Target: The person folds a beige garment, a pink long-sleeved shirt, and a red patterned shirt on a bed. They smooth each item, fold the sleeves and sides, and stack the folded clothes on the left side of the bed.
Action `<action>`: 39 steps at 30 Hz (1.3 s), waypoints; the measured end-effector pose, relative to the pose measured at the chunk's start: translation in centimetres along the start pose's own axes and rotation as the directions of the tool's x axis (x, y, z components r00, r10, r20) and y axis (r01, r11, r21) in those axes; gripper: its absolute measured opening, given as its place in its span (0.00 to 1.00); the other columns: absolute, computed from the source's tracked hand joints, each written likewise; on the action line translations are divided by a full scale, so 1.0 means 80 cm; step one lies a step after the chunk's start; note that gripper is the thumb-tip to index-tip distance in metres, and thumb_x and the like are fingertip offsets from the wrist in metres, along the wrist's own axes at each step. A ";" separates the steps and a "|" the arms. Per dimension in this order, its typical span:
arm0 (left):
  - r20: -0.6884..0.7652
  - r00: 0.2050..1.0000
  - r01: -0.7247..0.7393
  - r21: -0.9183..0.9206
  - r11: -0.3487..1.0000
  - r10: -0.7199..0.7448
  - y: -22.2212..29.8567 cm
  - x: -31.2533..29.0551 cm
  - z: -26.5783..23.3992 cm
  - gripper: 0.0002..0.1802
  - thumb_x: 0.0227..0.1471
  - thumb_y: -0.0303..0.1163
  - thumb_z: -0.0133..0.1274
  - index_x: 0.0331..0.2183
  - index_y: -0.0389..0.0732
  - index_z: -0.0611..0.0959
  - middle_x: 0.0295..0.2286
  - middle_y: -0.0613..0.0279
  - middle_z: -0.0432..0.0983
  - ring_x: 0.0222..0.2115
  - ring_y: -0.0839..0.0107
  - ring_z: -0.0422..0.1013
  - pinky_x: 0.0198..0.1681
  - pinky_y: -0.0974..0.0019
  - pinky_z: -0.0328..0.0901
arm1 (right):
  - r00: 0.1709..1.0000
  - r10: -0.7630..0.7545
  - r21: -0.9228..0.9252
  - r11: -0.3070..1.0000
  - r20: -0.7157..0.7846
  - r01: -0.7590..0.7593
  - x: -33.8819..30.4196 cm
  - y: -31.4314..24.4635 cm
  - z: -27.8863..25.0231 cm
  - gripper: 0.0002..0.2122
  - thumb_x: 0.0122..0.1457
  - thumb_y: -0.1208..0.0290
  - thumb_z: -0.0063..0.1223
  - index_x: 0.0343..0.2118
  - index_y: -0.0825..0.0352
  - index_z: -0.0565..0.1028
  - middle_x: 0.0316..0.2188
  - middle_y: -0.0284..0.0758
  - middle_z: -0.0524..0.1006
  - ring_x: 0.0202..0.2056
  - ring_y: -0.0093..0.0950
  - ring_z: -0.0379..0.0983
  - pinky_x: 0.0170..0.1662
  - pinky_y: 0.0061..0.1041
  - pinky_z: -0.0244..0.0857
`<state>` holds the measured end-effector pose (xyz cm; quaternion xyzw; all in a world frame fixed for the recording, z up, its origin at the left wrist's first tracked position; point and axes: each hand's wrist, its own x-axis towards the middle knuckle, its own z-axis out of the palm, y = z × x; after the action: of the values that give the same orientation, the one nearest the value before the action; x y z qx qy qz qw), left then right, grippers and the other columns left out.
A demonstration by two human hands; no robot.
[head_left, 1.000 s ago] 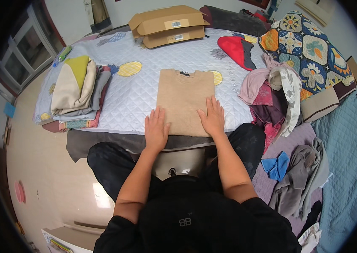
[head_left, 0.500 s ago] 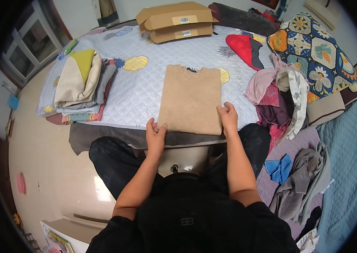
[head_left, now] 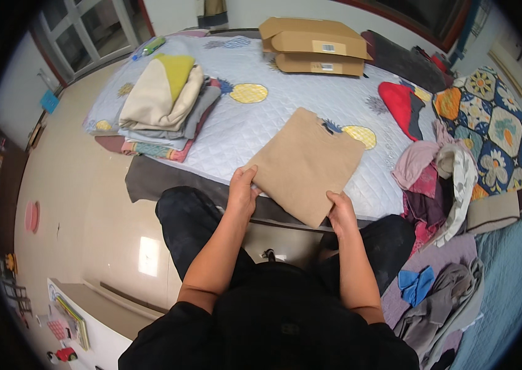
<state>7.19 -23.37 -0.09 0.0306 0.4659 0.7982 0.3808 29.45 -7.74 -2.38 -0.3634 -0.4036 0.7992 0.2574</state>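
A tan sweater (head_left: 307, 163), folded into a flat rectangle, lies turned at a slant on the bed in front of me, its neckline toward the far right. My left hand (head_left: 244, 190) grips its left edge, thumb on top. Near the corner closest to me, my right hand (head_left: 340, 213) pinches the right edge, thumb also on top. The fingers under the cloth are partly hidden. To the left stands a stack of folded clothes (head_left: 159, 98), with a cream and yellow-green piece uppermost.
Cardboard boxes (head_left: 316, 46) stand at the back of the quilted bed (head_left: 224, 132). A red and grey cloth (head_left: 401, 108) lies at the right. Beyond it are a heap of pink and white clothes (head_left: 430, 172) and a patterned quilt (head_left: 489, 123). Grey clothes (head_left: 443, 299) and a blue cloth (head_left: 415, 285) lie near right.
The folded sweater has turned clockwise, from square-on to slanted. Both hands have closed on its edges. My view has swung left, so the surroundings sit farther right.
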 end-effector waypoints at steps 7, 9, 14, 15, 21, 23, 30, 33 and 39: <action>0.120 0.984 0.144 -0.084 0.986 -0.133 -0.031 -0.035 0.007 0.28 0.64 0.36 0.52 0.61 0.37 0.66 0.56 0.55 0.71 0.56 0.61 0.71 0.54 0.49 0.71 | 0.992 -0.093 0.436 0.899 0.081 0.048 0.039 -0.012 -0.021 0.23 0.69 0.62 0.45 0.62 0.70 0.64 0.59 0.42 0.73 0.59 0.39 0.71 0.64 0.40 0.64; 0.135 0.974 0.198 -0.112 0.974 -0.183 -0.045 -0.038 0.012 0.28 0.64 0.35 0.53 0.61 0.38 0.65 0.58 0.55 0.70 0.57 0.61 0.70 0.55 0.49 0.71 | 0.989 -0.077 0.520 0.854 0.125 0.001 0.060 -0.020 -0.034 0.26 0.69 0.57 0.46 0.62 0.71 0.65 0.60 0.45 0.72 0.60 0.43 0.69 0.66 0.43 0.60; 0.122 0.969 0.230 -0.130 0.964 -0.214 -0.059 -0.026 0.014 0.27 0.64 0.30 0.53 0.61 0.37 0.66 0.57 0.53 0.71 0.56 0.59 0.71 0.55 0.49 0.71 | 0.983 -0.084 0.552 0.833 0.166 -0.022 0.094 -0.034 -0.030 0.30 0.68 0.50 0.46 0.63 0.69 0.64 0.61 0.47 0.70 0.61 0.46 0.67 0.66 0.45 0.57; 0.125 0.968 0.234 -0.130 0.963 -0.219 -0.060 -0.023 0.015 0.27 0.64 0.30 0.53 0.60 0.36 0.66 0.56 0.53 0.71 0.55 0.59 0.71 0.55 0.49 0.71 | 0.980 -0.099 0.568 0.823 0.172 -0.016 0.100 -0.035 -0.032 0.29 0.68 0.50 0.46 0.63 0.68 0.65 0.61 0.47 0.70 0.61 0.45 0.67 0.66 0.45 0.58; 0.057 0.979 0.200 -0.088 0.976 -0.196 -0.052 -0.024 0.018 0.27 0.62 0.29 0.53 0.59 0.35 0.67 0.54 0.52 0.73 0.53 0.58 0.73 0.52 0.50 0.73 | 0.972 -0.175 0.619 0.784 0.154 0.043 0.130 -0.031 -0.012 0.28 0.68 0.49 0.46 0.64 0.63 0.67 0.63 0.40 0.69 0.61 0.44 0.66 0.65 0.46 0.60; 0.032 0.983 0.182 -0.074 0.980 -0.181 -0.046 -0.025 0.020 0.27 0.61 0.29 0.54 0.59 0.35 0.68 0.53 0.52 0.73 0.52 0.59 0.74 0.51 0.52 0.74 | 0.969 -0.186 0.618 0.785 0.164 0.046 0.132 -0.036 0.003 0.30 0.68 0.46 0.45 0.64 0.63 0.67 0.63 0.39 0.70 0.61 0.44 0.67 0.64 0.46 0.61; 0.012 1.000 0.000 -0.038 0.999 0.001 -0.007 -0.022 0.013 0.26 0.59 0.27 0.54 0.57 0.35 0.69 0.51 0.53 0.75 0.49 0.61 0.75 0.48 0.54 0.74 | 0.933 -0.339 0.597 0.775 0.118 0.206 0.134 -0.023 0.033 0.39 0.65 0.31 0.33 0.65 0.61 0.66 0.63 0.38 0.69 0.62 0.43 0.65 0.65 0.44 0.58; 0.055 0.997 -0.046 -0.080 0.996 0.051 0.025 -0.022 0.007 0.24 0.57 0.24 0.54 0.55 0.34 0.71 0.49 0.54 0.76 0.49 0.65 0.74 0.53 0.62 0.68 | 0.929 -0.339 0.574 0.794 0.146 0.200 0.131 -0.035 0.076 0.39 0.66 0.31 0.31 0.67 0.61 0.64 0.65 0.38 0.67 0.63 0.42 0.63 0.67 0.43 0.55; 0.070 0.952 -0.292 -0.076 0.954 0.297 0.117 -0.017 0.001 0.24 0.57 0.23 0.54 0.55 0.33 0.72 0.48 0.57 0.76 0.48 0.68 0.73 0.53 0.63 0.67 | 0.855 -0.387 0.538 0.828 0.344 0.158 0.164 -0.088 0.184 0.37 0.67 0.35 0.33 0.67 0.63 0.63 0.66 0.40 0.66 0.64 0.42 0.63 0.68 0.42 0.54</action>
<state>2.75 -26.74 7.52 0.1194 0.4144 0.8587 0.2768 10.73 -1.41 4.66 -0.0330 -0.2833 0.8892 0.3578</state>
